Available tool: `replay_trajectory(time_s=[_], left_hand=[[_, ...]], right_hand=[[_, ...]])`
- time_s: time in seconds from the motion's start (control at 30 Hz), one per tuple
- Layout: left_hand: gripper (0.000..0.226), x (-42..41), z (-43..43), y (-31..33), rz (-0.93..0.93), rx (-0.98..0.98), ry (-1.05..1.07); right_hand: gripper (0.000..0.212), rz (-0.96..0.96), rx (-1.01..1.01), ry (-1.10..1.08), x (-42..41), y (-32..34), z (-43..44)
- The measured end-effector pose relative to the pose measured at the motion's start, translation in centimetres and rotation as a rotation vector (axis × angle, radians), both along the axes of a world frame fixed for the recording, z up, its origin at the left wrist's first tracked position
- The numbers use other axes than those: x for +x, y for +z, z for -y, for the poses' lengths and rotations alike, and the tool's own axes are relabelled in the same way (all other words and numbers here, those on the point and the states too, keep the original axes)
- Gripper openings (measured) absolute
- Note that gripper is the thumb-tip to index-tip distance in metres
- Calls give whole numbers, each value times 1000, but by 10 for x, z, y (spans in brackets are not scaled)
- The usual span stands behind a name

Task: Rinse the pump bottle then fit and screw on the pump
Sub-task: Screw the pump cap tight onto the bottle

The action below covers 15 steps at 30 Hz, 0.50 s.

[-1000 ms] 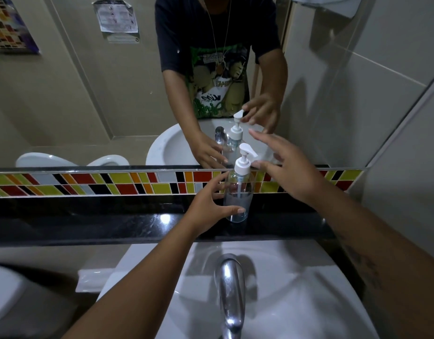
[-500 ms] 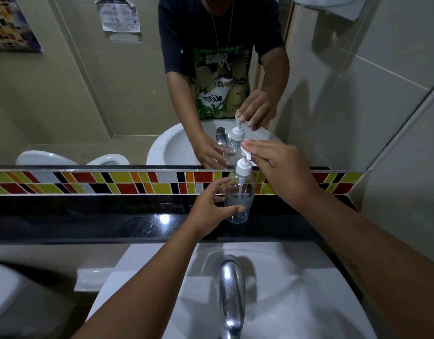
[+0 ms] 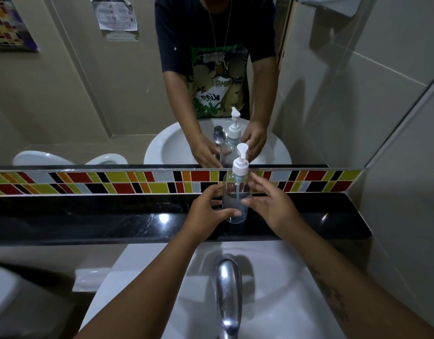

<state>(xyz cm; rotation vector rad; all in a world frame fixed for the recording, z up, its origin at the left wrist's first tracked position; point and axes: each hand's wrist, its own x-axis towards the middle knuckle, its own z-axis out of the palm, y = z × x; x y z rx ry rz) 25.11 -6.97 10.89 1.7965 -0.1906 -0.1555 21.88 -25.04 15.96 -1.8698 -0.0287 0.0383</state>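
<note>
A clear pump bottle stands upright on the black ledge behind the sink, holding a little clear liquid. Its white pump sits on the neck with the nozzle pointing up and away. My left hand wraps the bottle's lower left side, thumb across the front. My right hand cups the right side, with its thumb on the body and its fingers near the shoulder. The mirror above repeats the bottle and both hands.
A chrome tap rises from the white basin just below my forearms. A coloured tile strip and the mirror back the ledge. A tiled wall closes the right side. Part of a white toilet shows at lower left.
My right hand has come down from the pump head to the bottle's right side. The left hand stays on the bottle, which has not moved from the ledge.
</note>
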Motion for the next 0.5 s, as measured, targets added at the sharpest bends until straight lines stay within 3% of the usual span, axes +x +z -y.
replay_trajectory(time_s=[0.23, 0.5], left_hand=[[76, 1, -10, -11, -2, 57, -4], [63, 1, -12, -22, 60, 109, 25]], right_hand=[[71, -114, 133, -20, 4, -24, 4], [70, -116, -50, -52, 3, -49, 3]])
